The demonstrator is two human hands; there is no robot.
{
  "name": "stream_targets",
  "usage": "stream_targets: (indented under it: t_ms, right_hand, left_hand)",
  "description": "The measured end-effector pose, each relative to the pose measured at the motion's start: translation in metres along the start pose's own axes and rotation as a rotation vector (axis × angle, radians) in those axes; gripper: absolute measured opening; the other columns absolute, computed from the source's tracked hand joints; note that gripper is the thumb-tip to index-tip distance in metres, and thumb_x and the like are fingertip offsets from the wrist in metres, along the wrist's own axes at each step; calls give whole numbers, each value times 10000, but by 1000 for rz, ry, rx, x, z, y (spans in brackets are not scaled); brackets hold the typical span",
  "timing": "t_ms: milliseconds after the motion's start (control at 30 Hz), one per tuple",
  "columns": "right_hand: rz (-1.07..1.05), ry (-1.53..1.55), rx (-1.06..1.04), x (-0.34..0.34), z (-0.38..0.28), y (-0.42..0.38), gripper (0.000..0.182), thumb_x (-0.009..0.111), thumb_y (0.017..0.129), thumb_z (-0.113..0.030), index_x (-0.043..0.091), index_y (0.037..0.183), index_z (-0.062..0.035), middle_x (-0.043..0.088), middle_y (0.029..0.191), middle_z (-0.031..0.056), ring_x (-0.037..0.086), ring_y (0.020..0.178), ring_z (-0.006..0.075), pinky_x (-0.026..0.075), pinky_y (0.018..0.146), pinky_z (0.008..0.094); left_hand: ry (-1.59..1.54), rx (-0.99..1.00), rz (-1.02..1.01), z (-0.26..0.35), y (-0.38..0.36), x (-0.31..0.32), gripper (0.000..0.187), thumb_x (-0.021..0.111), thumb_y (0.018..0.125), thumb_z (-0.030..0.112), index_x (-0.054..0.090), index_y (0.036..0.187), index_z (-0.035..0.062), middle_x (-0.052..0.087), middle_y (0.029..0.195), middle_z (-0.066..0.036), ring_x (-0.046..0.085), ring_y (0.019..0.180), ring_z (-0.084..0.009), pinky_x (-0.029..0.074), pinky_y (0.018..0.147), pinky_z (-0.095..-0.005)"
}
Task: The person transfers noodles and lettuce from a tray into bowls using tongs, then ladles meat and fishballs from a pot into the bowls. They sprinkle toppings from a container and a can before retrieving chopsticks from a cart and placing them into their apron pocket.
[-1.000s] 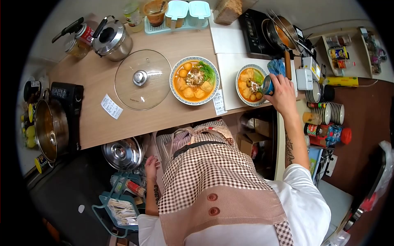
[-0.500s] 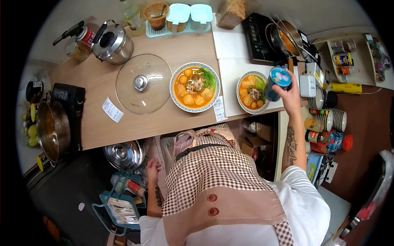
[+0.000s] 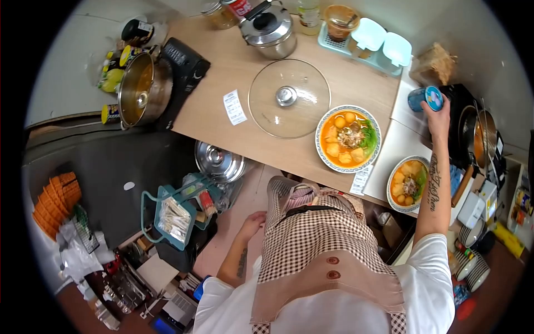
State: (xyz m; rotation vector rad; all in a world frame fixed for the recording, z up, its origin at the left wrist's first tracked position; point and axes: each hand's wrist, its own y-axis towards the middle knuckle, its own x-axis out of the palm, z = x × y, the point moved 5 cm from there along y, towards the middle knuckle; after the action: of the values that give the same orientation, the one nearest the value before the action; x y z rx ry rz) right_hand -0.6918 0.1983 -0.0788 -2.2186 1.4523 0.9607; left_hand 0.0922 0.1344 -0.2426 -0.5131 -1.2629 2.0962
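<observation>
My right hand (image 3: 438, 118) grips a blue canister (image 3: 416, 100) with a printed blue lid, over the white surface (image 3: 409, 133) near the back. Its label is too small to read. Close to my right forearm sits a smaller bowl of orange noodle soup (image 3: 397, 178) with greens, partly behind the arm. Further left stands a larger patterned bowl of orange soup (image 3: 332, 150) with round balls, fried pieces and leafy greens. My left hand (image 3: 254, 225) hangs beside the apron, below the counter, holding nothing, its fingers loosely stretched.
A glass lid (image 3: 267, 114) and a receipt (image 3: 235, 107) lie on the wooden counter (image 3: 211, 117). Behind are a steel pot (image 3: 278, 42) and a light-blue condiment tray (image 3: 328, 40). A large pot (image 3: 158, 89) is at left, a pan (image 3: 473, 133) at right.
My right hand has carried the canister from beside the smaller bowl toward the back of the counter. The camera view has swung left, showing more of the floor and left side.
</observation>
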Motion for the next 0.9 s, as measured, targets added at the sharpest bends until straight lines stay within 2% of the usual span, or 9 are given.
stream_targets:
  t_ms: [67,167,233,300,400,467,533,600,900]
  right_hand:
    - [14,3,82,-4,-1,-3,877,865,764,-347,464,1456,11,587,1342,206,597,1212,303,468,1033,369]
    - [216,-180,-127,-28,-17,-29,916,874,771,-368,442,1482,16,559,1362,203,567,1246,309,462,1035,365]
    - [183,-3,-163,-43,-49,-76,750,840,834,-297,499,1443,-22,569,1329,168,579,1179,266,480,994,359]
    - [-9,284,-84,-44,-55,-134,444,747,900,-135,615,1313,-38,651,1037,50,629,960,147,522,890,299]
    - [-270,536,234,-40,-54,-241,330,659,936,-84,639,1258,-20,603,823,-15,566,665,54,474,577,208]
    - [-520,552,429,-26,-51,-305,291,636,956,-117,658,1233,-31,656,865,2,617,739,88,525,674,235]
    - [-773,425,384,-2,-46,-357,386,631,978,-170,621,1328,-8,705,1154,62,633,1106,181,481,1017,348]
    - [-885,401,240,32,1,-413,560,566,1036,-407,529,1451,-32,537,1474,127,465,1397,264,318,1190,409]
    - [-1164,-27,318,88,57,-424,494,581,1012,-323,563,1389,-3,604,1339,135,536,1257,242,387,1083,378]
  left_hand:
    - [-51,91,161,27,3,2,363,617,986,229,648,1320,91,706,1141,-22,650,990,-141,509,838,-306]
    - [-33,232,210,109,3,20,353,645,997,181,629,1328,61,701,1155,-39,656,1007,-139,520,847,-286]
    - [-1,373,144,156,12,36,367,624,1007,187,605,1341,37,696,1173,-54,663,1035,-166,522,863,-311]
    - [45,455,43,199,19,56,371,651,994,178,603,1332,34,696,1183,-64,664,1047,-161,520,851,-298]
    - [49,466,-146,249,24,88,388,651,991,161,588,1350,28,688,1217,-87,666,1064,-161,525,870,-287]
    - [61,458,-218,262,31,101,407,661,984,157,577,1361,28,684,1222,-88,667,1072,-164,532,904,-298]
    - [27,457,-245,247,41,98,399,673,975,151,591,1347,30,687,1206,-82,667,1071,-159,534,906,-297]
    - [65,476,-147,225,39,82,375,721,951,168,636,1284,18,695,1107,-58,661,983,-128,545,875,-287]
    - [-88,458,699,-32,-43,-140,262,689,905,112,682,1147,14,743,978,-72,690,849,-146,547,777,-295]
